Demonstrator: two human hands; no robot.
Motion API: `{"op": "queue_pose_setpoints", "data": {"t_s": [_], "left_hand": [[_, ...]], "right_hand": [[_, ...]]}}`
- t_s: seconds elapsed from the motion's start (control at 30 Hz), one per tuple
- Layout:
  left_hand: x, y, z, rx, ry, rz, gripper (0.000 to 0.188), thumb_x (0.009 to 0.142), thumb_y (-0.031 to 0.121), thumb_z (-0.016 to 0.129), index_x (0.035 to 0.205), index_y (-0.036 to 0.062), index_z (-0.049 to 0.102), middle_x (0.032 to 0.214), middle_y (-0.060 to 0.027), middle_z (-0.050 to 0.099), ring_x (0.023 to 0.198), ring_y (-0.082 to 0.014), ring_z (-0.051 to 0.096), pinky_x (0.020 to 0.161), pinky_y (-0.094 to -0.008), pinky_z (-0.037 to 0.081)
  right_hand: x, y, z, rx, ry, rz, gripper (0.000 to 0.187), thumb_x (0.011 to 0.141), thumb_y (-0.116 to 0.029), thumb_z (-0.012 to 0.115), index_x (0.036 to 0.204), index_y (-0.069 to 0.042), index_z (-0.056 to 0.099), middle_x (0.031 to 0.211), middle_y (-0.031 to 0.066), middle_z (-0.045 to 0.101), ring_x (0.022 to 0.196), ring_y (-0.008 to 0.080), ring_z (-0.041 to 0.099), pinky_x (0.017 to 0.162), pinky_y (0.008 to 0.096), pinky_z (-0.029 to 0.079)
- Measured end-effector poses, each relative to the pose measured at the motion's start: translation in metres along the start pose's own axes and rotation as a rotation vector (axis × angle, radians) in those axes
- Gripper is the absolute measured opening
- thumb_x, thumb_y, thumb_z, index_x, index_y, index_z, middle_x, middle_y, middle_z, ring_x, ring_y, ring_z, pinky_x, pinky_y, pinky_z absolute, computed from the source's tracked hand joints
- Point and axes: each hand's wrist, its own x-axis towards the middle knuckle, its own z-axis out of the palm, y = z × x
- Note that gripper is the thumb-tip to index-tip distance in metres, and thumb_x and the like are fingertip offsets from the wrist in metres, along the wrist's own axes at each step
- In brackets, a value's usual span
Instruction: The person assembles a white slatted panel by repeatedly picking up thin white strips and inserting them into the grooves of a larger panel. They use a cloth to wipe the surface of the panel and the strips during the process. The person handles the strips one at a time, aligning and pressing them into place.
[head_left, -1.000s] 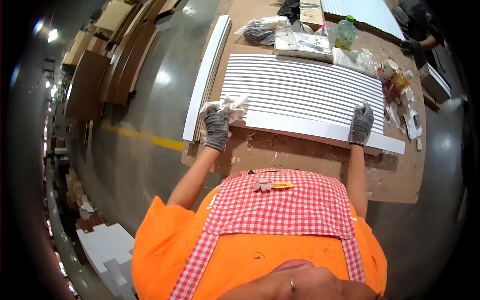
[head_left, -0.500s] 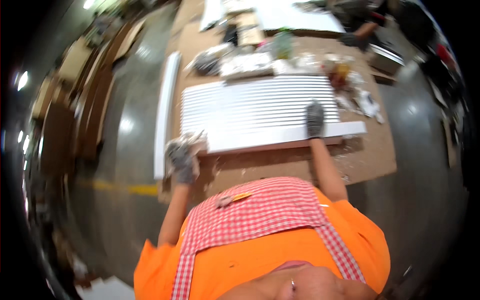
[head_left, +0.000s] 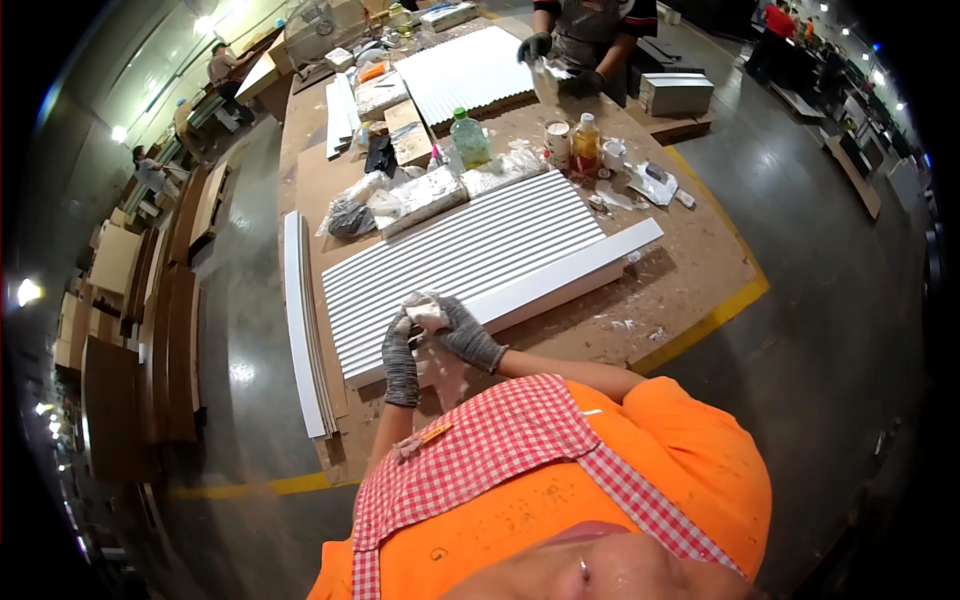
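Observation:
Both my hands wear grey knit gloves and meet over the near left part of a white slatted panel (head_left: 455, 262). My left hand (head_left: 400, 366) grips a whitish rag (head_left: 428, 313) from its left side. My right hand (head_left: 470, 338) has its fingers closed on the same rag from the right. A loose end of the cloth hangs below them toward my red checked apron (head_left: 490, 430). Along the panel's near edge lies a smooth white strip (head_left: 570, 266), its right end sticking out past the slats. My right wrist is close to this strip's left part.
Long white strips (head_left: 300, 330) lie at the table's left edge. Behind the panel stand wrapped blocks (head_left: 425, 200), a green-capped bottle (head_left: 469, 140), an amber bottle (head_left: 586, 146) and a can (head_left: 557, 146). Across the table, a co-worker's gloved hands (head_left: 560, 65) work near another white panel (head_left: 465, 72).
My right hand has left the white strip and come left to the rag. My left hand, with the rag, has moved right, in front of the panel. The view has shifted too.

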Motion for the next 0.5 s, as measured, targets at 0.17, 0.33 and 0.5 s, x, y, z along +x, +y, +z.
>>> {"op": "queue_pose_setpoints", "data": {"t_s": [0.17, 0.33, 0.5], "left_hand": [[0.001, -0.012, -0.026, 1.617, -0.161, 0.409, 0.101, 0.063, 0.049, 0.073, 0.142, 0.0016, 0.03, 0.139, -0.0209, 0.039, 0.13, -0.0346, 0.035, 0.11, -0.0438, 0.024], [0.002, -0.035, -0.023, 1.782, -0.184, 0.334, 0.101, 0.072, 0.056, 0.066, 0.145, 0.0023, 0.021, 0.15, -0.0183, 0.022, 0.139, -0.03, 0.02, 0.113, -0.048, 0.01], [-0.006, -0.027, -0.016, 1.827, -0.192, 0.265, 0.096, 0.073, 0.045, 0.066, 0.146, 0.0044, 0.018, 0.152, -0.0174, 0.017, 0.138, -0.0307, 0.019, 0.113, -0.0463, 0.01]], "right_hand": [[-0.006, -0.036, -0.054, -1.044, -0.146, 0.037, 0.051, 0.072, -0.023, 0.07, 0.121, -0.022, 0.06, 0.131, 0.0089, 0.05, 0.117, 0.0262, 0.048, 0.098, 0.0373, 0.041], [-0.025, -0.015, -0.101, -1.366, -0.05, 0.129, 0.042, 0.074, -0.032, 0.067, 0.114, -0.021, 0.061, 0.118, 0.0064, 0.058, 0.103, 0.0254, 0.057, 0.085, 0.0387, 0.046], [-0.043, 0.064, -0.276, -1.242, 0.649, 0.058, 0.032, 0.074, -0.031, 0.066, 0.099, -0.012, 0.065, 0.101, 0.0094, 0.064, 0.093, 0.0275, 0.06, 0.082, 0.0413, 0.048]]}}
